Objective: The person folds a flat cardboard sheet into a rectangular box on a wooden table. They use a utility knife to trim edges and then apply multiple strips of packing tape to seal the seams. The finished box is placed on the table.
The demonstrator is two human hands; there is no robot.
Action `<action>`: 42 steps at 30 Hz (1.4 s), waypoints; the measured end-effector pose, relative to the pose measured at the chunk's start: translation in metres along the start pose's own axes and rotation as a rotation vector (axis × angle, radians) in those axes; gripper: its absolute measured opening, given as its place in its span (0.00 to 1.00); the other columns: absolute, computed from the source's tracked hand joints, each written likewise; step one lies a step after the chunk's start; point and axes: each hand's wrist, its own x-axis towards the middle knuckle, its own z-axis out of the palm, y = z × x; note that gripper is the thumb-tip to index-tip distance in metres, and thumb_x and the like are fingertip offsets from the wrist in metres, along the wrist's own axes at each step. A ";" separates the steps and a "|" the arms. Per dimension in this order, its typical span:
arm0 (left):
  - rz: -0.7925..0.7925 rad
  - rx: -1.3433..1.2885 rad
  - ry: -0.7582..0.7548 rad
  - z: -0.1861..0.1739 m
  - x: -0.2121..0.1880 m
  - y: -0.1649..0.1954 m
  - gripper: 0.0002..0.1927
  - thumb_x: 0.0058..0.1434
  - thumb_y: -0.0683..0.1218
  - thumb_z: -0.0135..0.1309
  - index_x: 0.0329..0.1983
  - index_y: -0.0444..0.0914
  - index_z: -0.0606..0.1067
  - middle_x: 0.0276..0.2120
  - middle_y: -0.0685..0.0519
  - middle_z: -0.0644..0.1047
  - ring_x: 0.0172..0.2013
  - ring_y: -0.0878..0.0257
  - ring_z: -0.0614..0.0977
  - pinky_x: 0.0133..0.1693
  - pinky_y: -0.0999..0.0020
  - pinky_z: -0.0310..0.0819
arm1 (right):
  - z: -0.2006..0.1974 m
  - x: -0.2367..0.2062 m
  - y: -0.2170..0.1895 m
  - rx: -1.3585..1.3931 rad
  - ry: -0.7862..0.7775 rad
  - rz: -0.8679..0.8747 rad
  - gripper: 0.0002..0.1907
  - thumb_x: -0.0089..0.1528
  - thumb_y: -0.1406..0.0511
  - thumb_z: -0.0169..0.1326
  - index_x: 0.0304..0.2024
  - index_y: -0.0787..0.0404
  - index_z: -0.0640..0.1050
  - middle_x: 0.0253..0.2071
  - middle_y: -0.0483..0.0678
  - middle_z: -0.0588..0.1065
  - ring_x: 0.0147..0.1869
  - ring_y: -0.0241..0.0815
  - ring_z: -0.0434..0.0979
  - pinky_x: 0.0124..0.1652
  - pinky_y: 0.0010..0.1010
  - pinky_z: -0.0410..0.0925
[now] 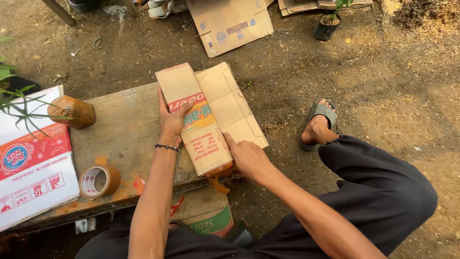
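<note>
Two hands lie flat, fingers spread, on a folded cardboard piece (206, 120) at the right end of the wooden worktop (120, 129). The left hand (171, 122) presses its folded left flap, and the right hand (247, 158) presses its near right edge. A brown tape roll (99, 181) lies left of them, near a white printed box (33, 168). A small potted plant (327, 26) stands far right on the ground.

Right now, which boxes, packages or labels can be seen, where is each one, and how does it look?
Folded cardboard piece: on the wooden board, under both hands, brown with a red and teal print.
White carton: far left, flat, with red panels.
Tape roll: board's near edge, brown with a white core.
Flattened box: on the ground at top, brown, small labels.
Green and brown carton: below the board.
</note>
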 end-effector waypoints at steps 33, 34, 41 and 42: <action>0.021 -0.057 -0.045 0.001 0.001 0.002 0.59 0.54 0.33 0.62 0.80 0.51 0.41 0.58 0.42 0.75 0.48 0.53 0.84 0.41 0.57 0.86 | 0.057 -0.085 0.055 0.993 0.566 0.740 0.19 0.66 0.65 0.53 0.56 0.66 0.64 0.34 0.51 0.66 0.28 0.35 0.61 0.26 0.32 0.58; 0.021 -0.060 -0.048 0.001 0.002 0.001 0.59 0.54 0.33 0.62 0.81 0.51 0.41 0.58 0.41 0.75 0.48 0.53 0.84 0.41 0.57 0.86 | 0.058 -0.065 0.062 1.030 0.610 0.716 0.23 0.65 0.62 0.58 0.55 0.66 0.66 0.36 0.50 0.68 0.30 0.34 0.63 0.27 0.30 0.60; -0.004 -0.032 -0.057 0.003 0.006 0.000 0.60 0.55 0.33 0.61 0.81 0.52 0.38 0.58 0.41 0.75 0.47 0.53 0.84 0.41 0.57 0.86 | 0.026 -0.010 0.069 0.928 0.448 0.625 0.17 0.56 0.58 0.67 0.37 0.65 0.83 0.28 0.44 0.81 0.29 0.31 0.78 0.30 0.27 0.70; -0.012 -0.023 -0.051 0.002 0.006 -0.001 0.61 0.55 0.33 0.61 0.81 0.52 0.37 0.58 0.41 0.75 0.47 0.53 0.84 0.41 0.56 0.86 | 0.022 -0.011 0.065 0.930 0.486 0.581 0.16 0.57 0.58 0.66 0.36 0.65 0.83 0.26 0.43 0.80 0.28 0.30 0.76 0.29 0.27 0.69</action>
